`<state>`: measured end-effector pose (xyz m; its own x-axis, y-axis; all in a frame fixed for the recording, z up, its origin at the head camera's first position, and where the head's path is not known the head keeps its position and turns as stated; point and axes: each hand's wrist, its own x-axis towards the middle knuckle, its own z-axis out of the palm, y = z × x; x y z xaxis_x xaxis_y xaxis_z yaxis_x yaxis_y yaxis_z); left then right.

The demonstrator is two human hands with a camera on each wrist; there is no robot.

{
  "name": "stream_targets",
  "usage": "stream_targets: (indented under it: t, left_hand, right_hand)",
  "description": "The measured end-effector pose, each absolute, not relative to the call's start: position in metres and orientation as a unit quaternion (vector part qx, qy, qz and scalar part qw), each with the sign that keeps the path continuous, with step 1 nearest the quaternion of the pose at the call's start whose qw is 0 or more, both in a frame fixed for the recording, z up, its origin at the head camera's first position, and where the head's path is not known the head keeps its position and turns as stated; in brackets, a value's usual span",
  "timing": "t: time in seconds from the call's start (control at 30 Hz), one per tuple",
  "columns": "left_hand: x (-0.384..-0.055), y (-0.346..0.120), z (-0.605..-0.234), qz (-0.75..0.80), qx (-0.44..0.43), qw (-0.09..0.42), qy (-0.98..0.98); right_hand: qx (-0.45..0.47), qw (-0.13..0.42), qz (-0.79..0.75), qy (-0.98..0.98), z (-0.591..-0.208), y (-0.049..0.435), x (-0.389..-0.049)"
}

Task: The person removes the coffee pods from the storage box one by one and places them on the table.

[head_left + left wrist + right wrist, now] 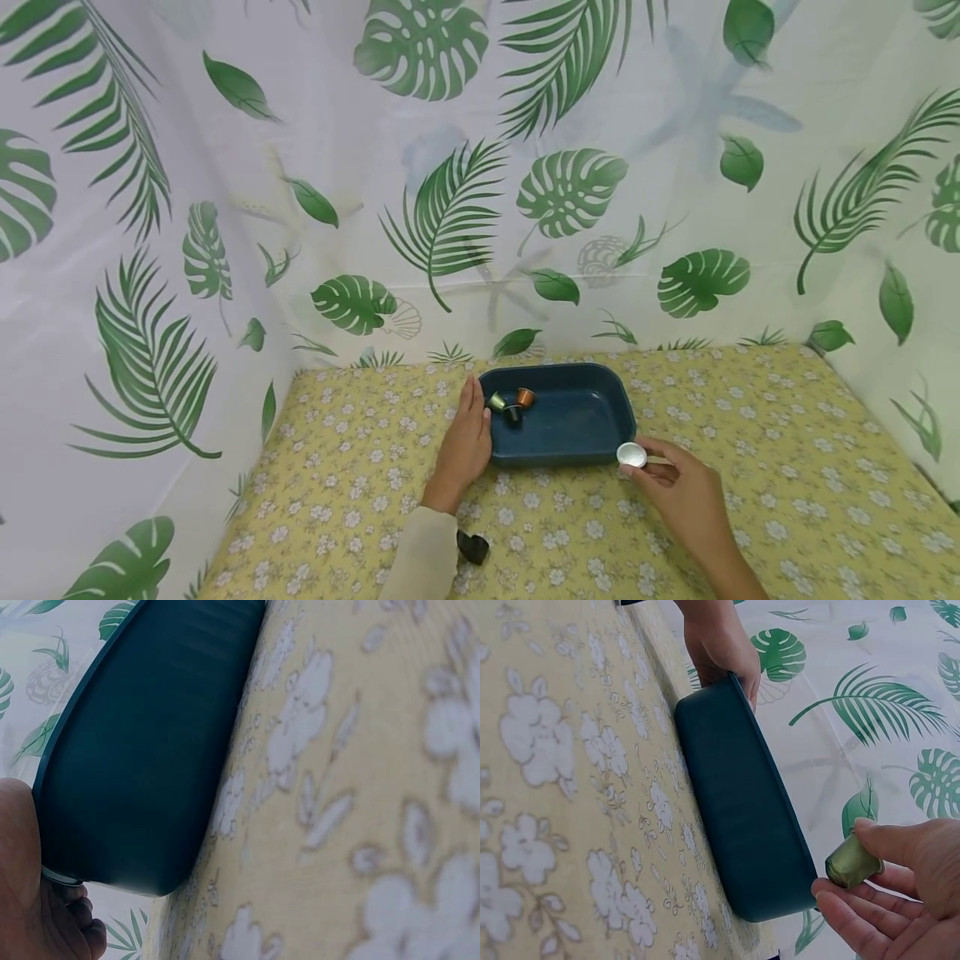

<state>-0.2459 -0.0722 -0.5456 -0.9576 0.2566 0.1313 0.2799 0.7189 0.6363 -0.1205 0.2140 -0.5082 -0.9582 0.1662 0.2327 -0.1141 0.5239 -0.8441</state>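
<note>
A dark blue rectangular tray (555, 458) sits on the flowered cloth. My left hand (463, 442) rests along the tray's left end, its fingers straight and pointing away from me. In the left wrist view, part of that hand (19, 870) shows beside the tray wall (142, 765). Just off the tray's near right corner, my right hand (686, 492) pinches a coffee capsule (632, 454), silver lid towards the head camera. Its green body (849, 864) shows in the right wrist view. Inside the tray's left part lie a light green capsule (497, 402), an orange capsule (526, 397) and a black capsule (513, 413).
A yellow cloth with white flowers (345, 483) covers the table. Behind it and at both sides hangs a white curtain with green leaves (637, 100). A small black object (474, 547) shows beside my left sleeve (423, 554).
</note>
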Motion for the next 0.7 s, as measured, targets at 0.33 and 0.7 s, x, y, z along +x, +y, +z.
stream_targets:
  t: [0.33,0.7]
  left_hand:
    - [-0.246,-0.073,-0.547,-0.346,-0.148,0.023,-0.926]
    - [-0.244,-0.074,-0.545,-0.348,-0.150,0.022,-0.925]
  right_hand:
    - [-0.048,0.157,0.443,-0.882,-0.517,0.220,-0.110]
    - [-0.073,0.129,0.452,-0.880,-0.522,0.225,-0.097]
